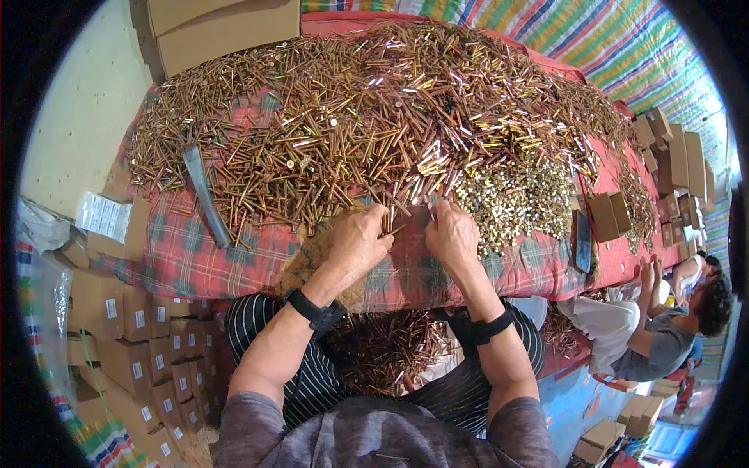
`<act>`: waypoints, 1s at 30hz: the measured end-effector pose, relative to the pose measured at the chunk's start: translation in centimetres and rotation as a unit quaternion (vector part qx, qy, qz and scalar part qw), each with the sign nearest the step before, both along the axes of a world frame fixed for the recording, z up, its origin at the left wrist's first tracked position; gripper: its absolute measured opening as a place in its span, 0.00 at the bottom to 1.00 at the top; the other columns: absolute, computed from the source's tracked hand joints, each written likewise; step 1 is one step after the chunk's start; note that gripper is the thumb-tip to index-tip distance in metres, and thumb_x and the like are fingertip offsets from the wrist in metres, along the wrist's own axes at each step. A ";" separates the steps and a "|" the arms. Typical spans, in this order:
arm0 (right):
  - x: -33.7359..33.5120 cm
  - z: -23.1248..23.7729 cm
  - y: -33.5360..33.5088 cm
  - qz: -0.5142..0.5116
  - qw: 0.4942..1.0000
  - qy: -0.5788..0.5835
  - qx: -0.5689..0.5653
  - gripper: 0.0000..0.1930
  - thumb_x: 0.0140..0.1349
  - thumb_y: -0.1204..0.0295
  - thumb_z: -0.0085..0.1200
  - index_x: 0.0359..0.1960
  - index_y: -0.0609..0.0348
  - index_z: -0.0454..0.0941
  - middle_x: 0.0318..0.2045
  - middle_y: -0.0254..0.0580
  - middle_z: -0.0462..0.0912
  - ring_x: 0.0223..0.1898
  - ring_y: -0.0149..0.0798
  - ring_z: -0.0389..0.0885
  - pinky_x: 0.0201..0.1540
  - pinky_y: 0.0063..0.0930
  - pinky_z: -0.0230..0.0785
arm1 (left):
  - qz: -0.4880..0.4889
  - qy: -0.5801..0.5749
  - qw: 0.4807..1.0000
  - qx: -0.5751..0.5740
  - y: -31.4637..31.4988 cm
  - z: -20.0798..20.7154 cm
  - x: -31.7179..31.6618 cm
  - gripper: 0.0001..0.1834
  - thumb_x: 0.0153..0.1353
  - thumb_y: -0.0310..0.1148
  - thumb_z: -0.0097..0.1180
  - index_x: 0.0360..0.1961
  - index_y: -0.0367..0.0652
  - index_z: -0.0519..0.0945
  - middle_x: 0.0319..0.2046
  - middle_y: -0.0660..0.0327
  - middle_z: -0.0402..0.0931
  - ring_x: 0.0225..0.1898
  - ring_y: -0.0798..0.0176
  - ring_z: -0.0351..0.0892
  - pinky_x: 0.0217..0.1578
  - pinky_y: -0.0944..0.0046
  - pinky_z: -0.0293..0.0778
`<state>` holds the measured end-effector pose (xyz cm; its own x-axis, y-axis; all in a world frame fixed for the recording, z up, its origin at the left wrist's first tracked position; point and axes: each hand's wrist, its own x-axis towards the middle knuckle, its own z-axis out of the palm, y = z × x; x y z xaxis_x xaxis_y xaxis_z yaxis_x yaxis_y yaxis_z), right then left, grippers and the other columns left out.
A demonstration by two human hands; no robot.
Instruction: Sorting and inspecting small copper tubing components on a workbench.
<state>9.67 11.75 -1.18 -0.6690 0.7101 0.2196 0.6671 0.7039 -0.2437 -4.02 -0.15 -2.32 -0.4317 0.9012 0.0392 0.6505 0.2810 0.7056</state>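
A broad heap of long, thin, brass-coloured bolts covers the fabric-topped table. My left hand is at its near edge, with fingers curled round one or more of these bolts. Close by on the right, my right hand has its thumb and fingers pinched together; anything between them is too small to tell. Beside that hand lies a pile of small, shiny nut-like pieces. Red and green plaid cloth shows between and below my hands. More bolts lie lower down, between my legs.
A curved grey strip lies left on the heap. At right are a dark phone-like slab and a small open carton. Stacked cartons stand lower left, and a large carton at the back. Another person sits at right.
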 end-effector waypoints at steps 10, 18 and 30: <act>2.8 1.1 0.1 0.004 0.995 0.082 -0.050 0.06 0.53 0.72 0.53 0.31 0.59 0.75 0.29 0.51 0.78 0.34 0.54 0.78 0.35 0.44 0.71 | 0.057 -0.156 0.984 0.067 -0.6 -0.4 0.9 0.13 0.51 0.29 0.55 0.39 0.36 0.77 0.20 0.62 0.77 0.23 0.67 0.77 0.25 0.67 0.72; 2.9 0.2 -0.1 0.051 0.998 0.029 0.020 0.06 0.51 0.73 0.54 0.31 0.61 0.76 0.27 0.52 0.75 0.32 0.55 0.75 0.37 0.44 0.69 | 0.041 -0.701 0.708 0.066 -0.2 0.3 0.6 0.11 0.63 0.33 0.49 0.40 0.37 0.76 0.22 0.69 0.69 0.20 0.78 0.65 0.19 0.78 0.60; 1.3 0.7 -1.8 0.106 0.989 0.058 -0.083 0.14 0.50 0.72 0.57 0.39 0.64 0.73 0.31 0.53 0.78 0.33 0.53 0.78 0.36 0.40 0.72 | 0.034 -0.527 0.842 0.115 -0.4 0.4 1.8 0.13 0.62 0.34 0.54 0.42 0.36 0.78 0.21 0.73 0.67 0.21 0.81 0.61 0.20 0.80 0.55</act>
